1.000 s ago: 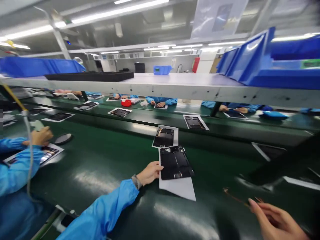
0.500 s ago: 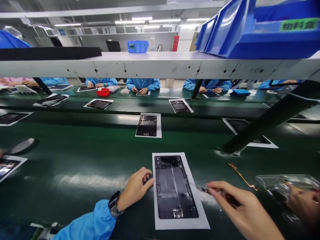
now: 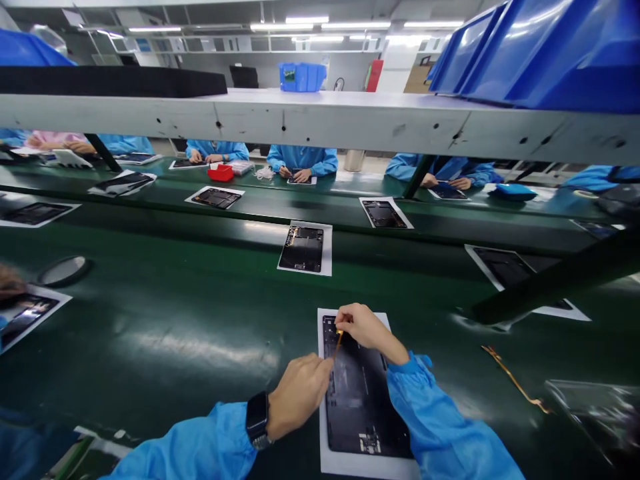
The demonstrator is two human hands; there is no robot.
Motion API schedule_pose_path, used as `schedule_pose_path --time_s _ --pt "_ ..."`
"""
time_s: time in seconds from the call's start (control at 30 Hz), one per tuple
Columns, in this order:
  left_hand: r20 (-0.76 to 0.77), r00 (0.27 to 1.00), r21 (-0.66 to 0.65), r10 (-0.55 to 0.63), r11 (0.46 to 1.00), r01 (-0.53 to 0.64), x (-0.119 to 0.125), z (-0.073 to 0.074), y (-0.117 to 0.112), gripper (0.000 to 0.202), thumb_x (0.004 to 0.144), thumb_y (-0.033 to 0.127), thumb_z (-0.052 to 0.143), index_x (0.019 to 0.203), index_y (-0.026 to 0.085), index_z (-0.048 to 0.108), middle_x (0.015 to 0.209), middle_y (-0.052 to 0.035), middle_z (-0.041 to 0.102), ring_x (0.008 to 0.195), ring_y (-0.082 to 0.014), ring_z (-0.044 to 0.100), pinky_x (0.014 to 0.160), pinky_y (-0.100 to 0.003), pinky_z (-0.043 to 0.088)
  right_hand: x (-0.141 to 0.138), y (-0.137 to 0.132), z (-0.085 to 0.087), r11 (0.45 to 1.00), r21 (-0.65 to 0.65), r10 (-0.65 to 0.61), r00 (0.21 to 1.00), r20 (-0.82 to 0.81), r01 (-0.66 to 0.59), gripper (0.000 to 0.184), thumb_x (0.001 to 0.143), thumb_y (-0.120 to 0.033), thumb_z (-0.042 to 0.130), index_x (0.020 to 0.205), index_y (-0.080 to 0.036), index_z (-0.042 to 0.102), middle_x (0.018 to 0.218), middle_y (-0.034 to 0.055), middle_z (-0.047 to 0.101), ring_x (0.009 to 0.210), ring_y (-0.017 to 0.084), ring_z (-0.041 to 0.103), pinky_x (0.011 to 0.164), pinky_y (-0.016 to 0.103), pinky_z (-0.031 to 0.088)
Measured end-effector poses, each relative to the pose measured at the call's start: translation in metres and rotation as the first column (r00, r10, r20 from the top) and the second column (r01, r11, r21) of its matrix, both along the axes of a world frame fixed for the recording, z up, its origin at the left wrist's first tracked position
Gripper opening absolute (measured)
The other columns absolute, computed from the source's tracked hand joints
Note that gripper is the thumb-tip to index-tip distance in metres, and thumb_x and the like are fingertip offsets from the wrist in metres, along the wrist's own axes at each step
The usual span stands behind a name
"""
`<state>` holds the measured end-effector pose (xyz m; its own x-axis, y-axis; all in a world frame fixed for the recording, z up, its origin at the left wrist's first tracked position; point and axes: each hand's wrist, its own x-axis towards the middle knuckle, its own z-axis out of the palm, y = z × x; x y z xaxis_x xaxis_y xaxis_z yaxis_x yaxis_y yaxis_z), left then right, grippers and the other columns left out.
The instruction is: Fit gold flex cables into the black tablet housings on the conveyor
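1. See a black tablet shell point(image 3: 357, 393) lying flat beneath the fingers and reaching nearer than them, on a white sheet point(image 3: 333, 463).
2. Brought the left hand point(image 3: 300, 390) in from beside the sheet half a second ago; now curled at the lower end of an orange flex cable point(image 3: 339, 343), seemingly pinching, with the contact partly hidden.
3. Find a second flex cable point(image 3: 515, 379) well right of the fingers, lying as before on the green table point(image 3: 200, 313), near a clear plastic tray point(image 3: 585, 400).
4. Swung the right hand point(image 3: 367, 330) over from the shell's right side; now pinching the cable's upper end, thumb and fingertips pressed together without visible gap.
5. Judge this as a shift to two-handed work, with the cable slanting between both sets of fingers over the shell's upper left corner; cannot tell whether attached there.
6. Note, beyond the fingers, another tablet shell point(image 3: 303, 249) on its own sheet, well apart from both hands.
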<state>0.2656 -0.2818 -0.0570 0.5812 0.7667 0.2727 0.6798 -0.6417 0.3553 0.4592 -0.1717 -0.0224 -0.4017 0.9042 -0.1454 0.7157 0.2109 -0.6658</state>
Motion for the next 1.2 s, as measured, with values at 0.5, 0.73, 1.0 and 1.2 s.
schedule_pose_path --time_s 0.5,0.73,1.0,1.2 --pt "-0.016 0.993 0.113 -0.118 0.986 0.119 0.012 -0.017 0.016 0.016 0.100 0.016 0.039 0.106 0.015 0.054 0.084 -0.0030 0.063 0.075 -0.0182 0.060 0.065 -0.030 0.049 -0.020 0.053 -0.012 0.987 -0.151 0.106 0.943 0.315 -0.060 0.019 0.064 -0.023 0.082 0.067 -0.020 0.064 0.068 -0.0019 0.066 0.065 0.014 0.060 0.054 0.023 0.033" --pt "-0.004 0.993 0.075 -0.115 0.991 0.115 0.013 -0.018 0.016 0.020 0.101 0.017 0.037 0.105 0.014 0.056 0.080 -0.0031 0.065 0.072 -0.0163 0.063 0.066 -0.028 0.050 -0.017 0.036 -0.001 0.997 -0.044 0.078 0.891 0.447 -0.065 0.031 0.069 -0.039 0.082 0.085 -0.022 0.061 0.086 0.0044 0.068 0.083 0.024 0.064 0.060 0.027 0.033" --pt "-0.013 0.992 0.101 -0.124 0.987 0.125 0.013 -0.016 0.017 0.021 0.101 0.016 0.037 0.103 0.014 0.058 0.082 -0.0032 0.064 0.076 -0.0165 0.062 0.068 -0.029 0.049 -0.011 0.020 -0.001 0.991 0.004 0.119 0.894 0.432 -0.134 0.030 0.079 -0.039 0.073 0.099 -0.023 0.057 0.100 0.0032 0.065 0.087 0.021 0.063 0.063 0.027 0.031" --pt "0.019 0.993 0.122 -0.113 0.986 0.110 0.013 -0.013 0.017 0.020 0.099 0.015 0.039 0.100 0.015 0.059 0.083 -0.0036 0.064 0.077 -0.0163 0.061 0.069 -0.028 0.050 -0.016 0.019 -0.001 0.990 -0.009 0.130 0.888 0.441 -0.140 0.026 0.078 -0.033 0.069 0.098 -0.022 0.056 0.098 0.0045 0.064 0.080 0.021 0.062 0.060 0.028 0.027"
